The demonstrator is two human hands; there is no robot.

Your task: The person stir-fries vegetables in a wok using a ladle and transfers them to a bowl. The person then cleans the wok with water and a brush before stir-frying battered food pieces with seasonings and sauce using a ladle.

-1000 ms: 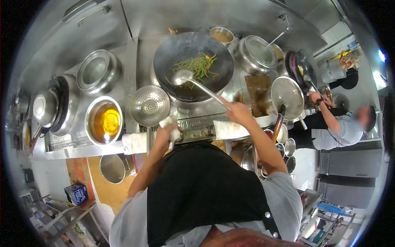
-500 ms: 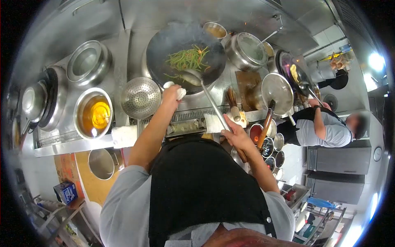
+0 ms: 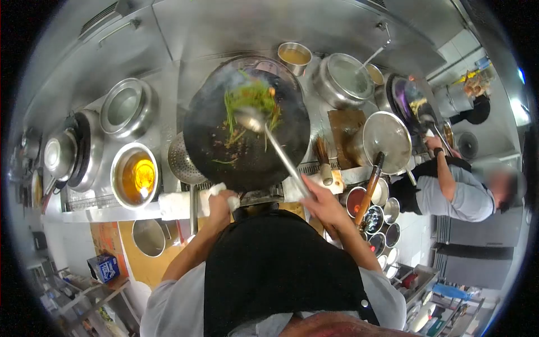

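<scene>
A black wok [image 3: 247, 163] stands in front of me, pulled close to the stove's front edge. Inside it are green beans [image 3: 251, 101], smeared by motion, with darker bits scattered on the bare metal. My left hand [image 3: 221, 206] is closed around a folded white cloth [image 3: 218, 190] at the wok's near left edge; the wok's rim or handle under the cloth is hidden. My right hand [image 3: 321, 201] grips the long handle of a metal ladle [image 3: 278, 149]. The ladle's bowl is over the near side of the beans.
Left of the wok are a perforated strainer [image 3: 184, 160] and a pot of yellow oil [image 3: 136, 177]. To the right lie a brush [image 3: 323, 160], a mesh strainer [image 3: 387, 137] and several seasoning containers [image 3: 373, 219]. A co-worker [image 3: 443, 185] stands at another wok further right.
The wok has come toward me, baring part of the burner behind it. My left hand has moved down and left with the cloth. The beans and the ladle's bowl have shifted within the wok.
</scene>
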